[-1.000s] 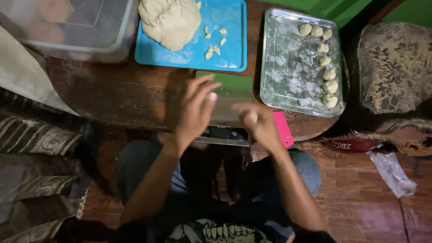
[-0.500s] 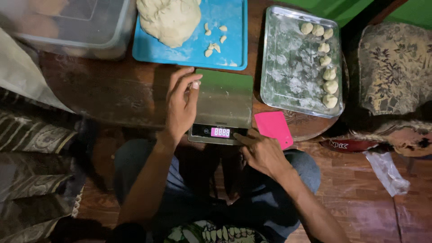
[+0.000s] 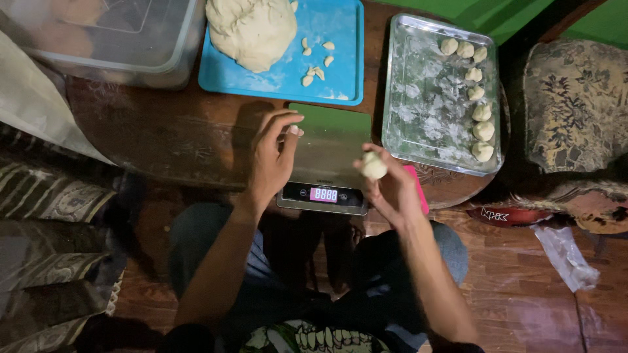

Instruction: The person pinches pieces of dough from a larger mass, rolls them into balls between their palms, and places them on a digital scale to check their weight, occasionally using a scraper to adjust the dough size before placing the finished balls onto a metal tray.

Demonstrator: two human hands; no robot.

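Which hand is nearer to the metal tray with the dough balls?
Right. The right hand, holding a dough ball, is just beside the metal tray; the left hand is farther away, across the scale.

A home living space doubles as a baking spot: a dark, round wooden tabletop [image 3: 163, 140] carries a blue plastic cutting board [image 3: 333, 59] with a mound of pale dough [image 3: 252, 29], a floured metal tray [image 3: 432, 111] and a digital kitchen scale [image 3: 324, 163], flanked by a floral upholstered cushion [image 3: 575, 104] and wooden floorboards [image 3: 523, 287].
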